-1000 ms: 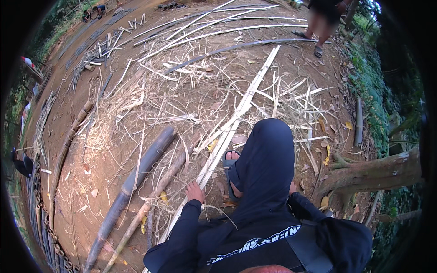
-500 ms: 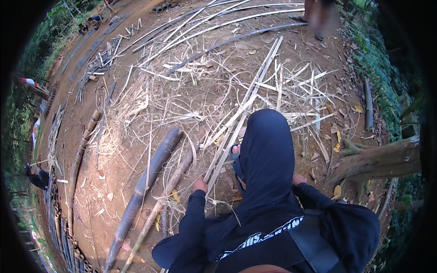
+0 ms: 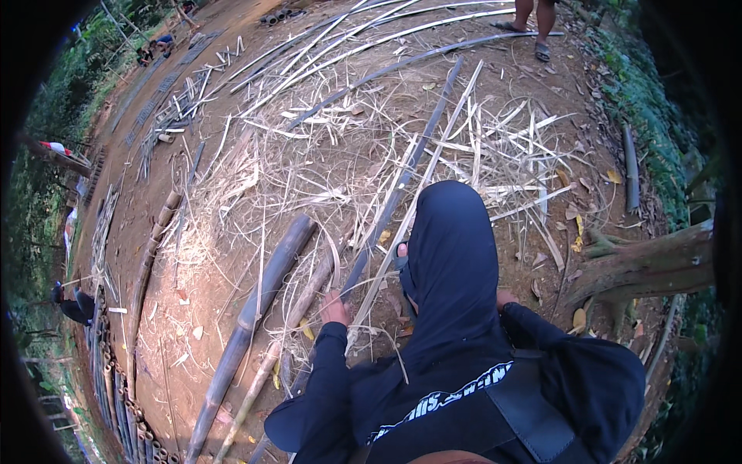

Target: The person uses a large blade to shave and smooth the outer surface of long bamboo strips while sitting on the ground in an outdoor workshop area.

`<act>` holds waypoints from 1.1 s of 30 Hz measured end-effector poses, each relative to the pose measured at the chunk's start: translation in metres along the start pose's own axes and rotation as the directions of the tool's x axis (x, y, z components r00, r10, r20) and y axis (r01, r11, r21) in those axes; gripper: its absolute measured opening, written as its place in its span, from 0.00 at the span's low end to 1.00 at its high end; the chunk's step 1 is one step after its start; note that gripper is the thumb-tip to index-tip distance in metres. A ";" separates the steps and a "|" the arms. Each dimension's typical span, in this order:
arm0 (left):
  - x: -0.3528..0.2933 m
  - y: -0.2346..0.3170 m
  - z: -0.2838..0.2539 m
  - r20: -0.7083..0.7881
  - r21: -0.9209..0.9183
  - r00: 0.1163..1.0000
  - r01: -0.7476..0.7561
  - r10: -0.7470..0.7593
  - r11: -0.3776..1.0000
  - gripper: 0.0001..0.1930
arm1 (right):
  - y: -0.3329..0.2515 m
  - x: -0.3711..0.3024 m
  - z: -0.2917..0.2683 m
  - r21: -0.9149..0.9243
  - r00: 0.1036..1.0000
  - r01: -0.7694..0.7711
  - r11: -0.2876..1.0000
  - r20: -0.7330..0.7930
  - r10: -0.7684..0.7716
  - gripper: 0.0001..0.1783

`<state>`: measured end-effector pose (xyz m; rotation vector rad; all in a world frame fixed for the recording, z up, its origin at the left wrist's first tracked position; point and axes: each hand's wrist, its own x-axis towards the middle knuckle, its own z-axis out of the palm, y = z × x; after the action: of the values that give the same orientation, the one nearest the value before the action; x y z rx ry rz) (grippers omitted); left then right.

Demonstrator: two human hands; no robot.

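Right of the dark bamboo pole (image 3: 250, 321), nearest you: black top (image 3: 464, 379), white lettering (image 3: 440, 400) partly lost in folds. Your left hand (image 3: 335, 308), apparently closed on the dark bamboo strip (image 3: 400, 185), which runs past the pole's end. Your right hand (image 3: 506, 298), farther from the pole, partly hidden; grip cannot be told. Step, as judged: handling the strip; next move calls for steadiness. Beyond the pole: pale shavings (image 3: 332, 195).
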<state>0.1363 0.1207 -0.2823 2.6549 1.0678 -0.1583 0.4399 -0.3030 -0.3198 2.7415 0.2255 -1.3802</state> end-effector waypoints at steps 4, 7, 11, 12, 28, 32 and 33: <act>0.000 -0.008 -0.022 -0.070 0.005 0.998 0.004 -0.003 1.000 0.23 | 0.001 0.020 -0.010 -0.072 0.993 0.114 0.991 0.041 -0.112 0.33; -0.006 0.005 -0.064 -0.034 -0.098 0.991 0.125 -0.129 0.987 0.23 | -0.035 -0.008 -0.062 -0.048 0.985 0.143 0.989 -0.086 -0.147 0.34; -0.001 0.014 -0.106 -0.055 -0.063 0.978 0.198 -0.202 0.978 0.22 | -0.085 -0.023 -0.159 0.147 0.778 0.387 0.910 -0.582 -0.237 0.29; -0.002 0.012 -0.117 -0.132 0.019 0.979 0.156 -0.153 0.988 0.23 | -0.109 -0.046 -0.193 0.172 0.715 0.486 0.857 -0.643 -0.276 0.26; -0.074 -0.044 -0.294 -0.692 0.401 0.713 0.251 0.112 0.881 0.27 | -0.408 -0.247 -0.332 -0.773 -0.365 0.633 0.028 -0.331 -0.870 0.23; -0.106 -0.039 -0.330 -0.785 0.363 0.605 0.272 0.135 0.891 0.23 | -0.426 -0.259 -0.324 -0.774 -0.611 0.595 -0.218 -0.259 -0.748 0.25; -0.115 -0.037 -0.333 -0.787 0.303 0.614 0.292 0.065 0.907 0.24 | -0.422 -0.273 -0.325 -0.763 -0.625 0.594 -0.254 -0.239 -0.743 0.25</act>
<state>0.0276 0.1674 0.0512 3.0832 1.5995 0.9871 0.4700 0.1259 0.0970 2.0148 3.0725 0.7117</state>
